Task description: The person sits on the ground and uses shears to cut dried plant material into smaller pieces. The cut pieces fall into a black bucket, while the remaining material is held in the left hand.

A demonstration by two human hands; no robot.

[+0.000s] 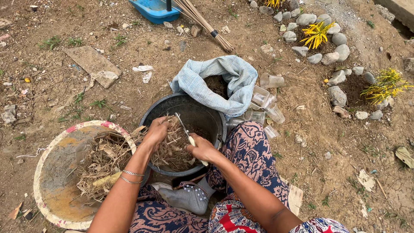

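My left hand [156, 132] grips a bunch of dry straw-like plant fibres [169, 149] over a black bucket [202, 113]. My right hand [202, 149] holds scissors [186, 133] with a pale handle, their blades pointing up into the fibres beside the left hand. Two thin bangles sit on my left wrist. More dry fibres lie piled in a round shallow basin [54, 172] with a worn pink and white rim at my left.
A blue-and-white cloth sack [228, 82] holding dark soil leans on the bucket's far rim. Clear plastic cups [265, 101] lie beside it. Stone rings with yellow plants [317, 34] sit at the upper right. A blue dustpan [155, 9] and stick broom [207, 26] lie at top. Bare dirt surrounds me.
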